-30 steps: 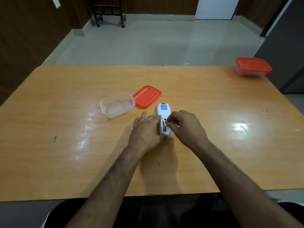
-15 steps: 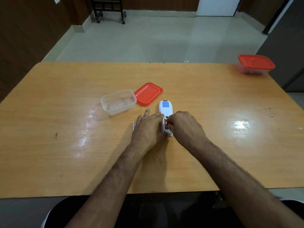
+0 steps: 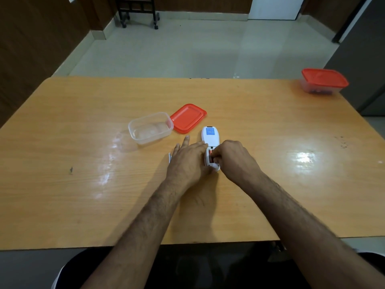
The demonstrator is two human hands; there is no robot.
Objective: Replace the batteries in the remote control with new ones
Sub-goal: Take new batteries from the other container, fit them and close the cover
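Wooden table (image 3: 83,195), left hand (image 3: 188,161) flat steadying remote (image 3: 209,140), right hand (image 3: 235,158) pinching battery (image 3: 210,157), blue label (image 3: 210,132) unreadable

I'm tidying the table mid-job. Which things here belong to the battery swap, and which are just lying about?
In use:
remote control
battery in its open compartment
left hand
right hand

Possibly idle:
open clear container
loose red lid
lidded container
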